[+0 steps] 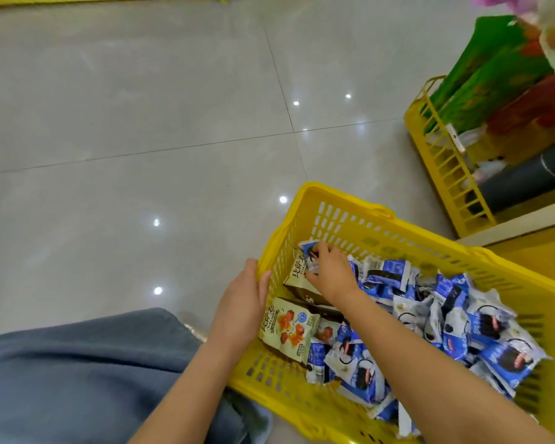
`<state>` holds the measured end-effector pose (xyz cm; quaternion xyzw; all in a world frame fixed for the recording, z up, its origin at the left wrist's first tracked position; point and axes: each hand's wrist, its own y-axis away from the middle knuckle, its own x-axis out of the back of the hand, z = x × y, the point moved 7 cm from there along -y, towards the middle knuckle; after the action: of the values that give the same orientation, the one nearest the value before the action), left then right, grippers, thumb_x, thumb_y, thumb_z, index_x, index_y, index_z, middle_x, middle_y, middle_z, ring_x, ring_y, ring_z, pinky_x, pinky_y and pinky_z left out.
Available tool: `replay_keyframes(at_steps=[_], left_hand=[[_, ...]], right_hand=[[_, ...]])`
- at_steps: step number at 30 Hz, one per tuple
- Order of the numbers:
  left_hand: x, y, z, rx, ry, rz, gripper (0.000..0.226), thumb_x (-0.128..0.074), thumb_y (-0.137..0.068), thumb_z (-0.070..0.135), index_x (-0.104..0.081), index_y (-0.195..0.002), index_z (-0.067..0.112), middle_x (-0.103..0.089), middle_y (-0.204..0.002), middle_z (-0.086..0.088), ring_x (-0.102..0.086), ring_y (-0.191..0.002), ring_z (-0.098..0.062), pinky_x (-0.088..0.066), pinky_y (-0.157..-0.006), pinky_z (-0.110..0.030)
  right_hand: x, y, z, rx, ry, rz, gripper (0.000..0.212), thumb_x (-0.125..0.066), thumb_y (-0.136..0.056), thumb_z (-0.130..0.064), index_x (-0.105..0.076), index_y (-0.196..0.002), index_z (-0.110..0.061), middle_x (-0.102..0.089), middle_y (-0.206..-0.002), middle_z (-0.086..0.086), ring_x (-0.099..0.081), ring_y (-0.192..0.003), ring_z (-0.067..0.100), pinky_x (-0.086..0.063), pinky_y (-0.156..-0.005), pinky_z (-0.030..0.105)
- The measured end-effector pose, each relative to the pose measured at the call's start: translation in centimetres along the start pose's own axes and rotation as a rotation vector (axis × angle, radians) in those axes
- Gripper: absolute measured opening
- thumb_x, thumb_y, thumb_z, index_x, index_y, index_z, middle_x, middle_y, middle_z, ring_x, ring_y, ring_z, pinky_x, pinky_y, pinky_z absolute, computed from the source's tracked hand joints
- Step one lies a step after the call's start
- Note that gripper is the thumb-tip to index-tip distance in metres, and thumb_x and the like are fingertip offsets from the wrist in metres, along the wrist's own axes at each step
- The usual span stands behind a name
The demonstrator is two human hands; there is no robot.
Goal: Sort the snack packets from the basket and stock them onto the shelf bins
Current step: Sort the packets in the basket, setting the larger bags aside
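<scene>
- Head view: on the grey floor [141,123], a yellow basket [343,197], beside a knee in blue cloth [77,363].
- In the basket, a heap of blue packets [446,315] to the right, beige packets [289,328] at the left end.
- Left hand [242,296] curled over the basket's left rim, thumb inside, gripping it.
- Right hand [329,270] down in the far left corner, fingers pinching one blue packet [308,246] above a beige one.
- At far right, a shelf [442,174] with yellow rail, green bags [487,75] on it.

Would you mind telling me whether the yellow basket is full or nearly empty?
Partly full: blue-and-white packets cover most of the basket bottom, beige packets lie at one end, and the pile sits below the rim.
</scene>
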<state>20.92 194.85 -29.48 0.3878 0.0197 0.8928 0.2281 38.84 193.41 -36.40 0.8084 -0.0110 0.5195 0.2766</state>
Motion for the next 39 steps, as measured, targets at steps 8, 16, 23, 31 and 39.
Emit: replay_keyframes(at_steps=[8,16,23,31,39], left_hand=[[0.0,-0.2,-0.1,-0.018,-0.013,0.021,0.023,-0.031,-0.097,0.042,-0.039,-0.094,0.020,-0.052,-0.071,0.005,-0.052,-0.063,-0.011,-0.039,-0.054,-0.030],[0.1,-0.1,-0.1,-0.022,0.023,0.021,0.024,-0.033,-0.097,0.041,-0.039,-0.092,0.018,-0.060,-0.079,-0.004,-0.056,-0.069,-0.021,-0.046,-0.063,-0.040],[0.0,-0.1,-0.2,-0.011,0.006,0.031,0.024,-0.033,-0.098,0.041,-0.039,-0.090,0.019,-0.055,-0.072,0.001,-0.052,-0.064,-0.015,-0.037,-0.055,-0.033],[-0.1,-0.1,-0.3,-0.020,0.009,0.016,0.020,-0.033,-0.098,0.040,-0.039,-0.092,0.021,-0.050,-0.070,0.009,-0.049,-0.061,-0.003,-0.031,-0.049,-0.021],[-0.2,-0.3,-0.5,-0.017,0.004,0.022,0.019,-0.032,-0.097,0.043,-0.039,-0.094,0.026,-0.051,-0.069,0.011,-0.050,-0.060,0.000,-0.028,-0.047,-0.015]], right_hand=[[4.5,5.3,1.7,0.014,-0.440,0.093,0.046,-0.063,-0.086,-0.026,-0.043,-0.127,-0.018,-0.050,-0.122,0.003,-0.054,-0.107,0.018,-0.048,-0.092,0.037],[12.6,14.6,12.2,-0.227,-0.046,0.433,0.054,-0.065,-0.085,-0.026,-0.046,-0.131,-0.007,-0.050,-0.130,0.015,-0.044,-0.121,0.028,-0.036,-0.101,0.039],[9.8,14.1,9.6,-0.040,-0.143,0.269,0.051,-0.055,-0.093,-0.029,-0.038,-0.138,-0.013,-0.036,-0.143,0.005,-0.039,-0.129,0.021,-0.032,-0.105,0.031],[1.7,5.1,4.9,-0.210,-0.401,-0.022,0.061,-0.055,-0.093,-0.031,-0.030,-0.140,-0.001,-0.036,-0.144,0.016,-0.037,-0.131,0.029,-0.033,-0.109,0.040],[0.7,3.8,6.2,-0.303,-0.273,0.070,0.052,-0.056,-0.092,-0.035,-0.041,-0.130,-0.001,-0.050,-0.132,0.017,-0.052,-0.116,0.033,-0.045,-0.091,0.040]])
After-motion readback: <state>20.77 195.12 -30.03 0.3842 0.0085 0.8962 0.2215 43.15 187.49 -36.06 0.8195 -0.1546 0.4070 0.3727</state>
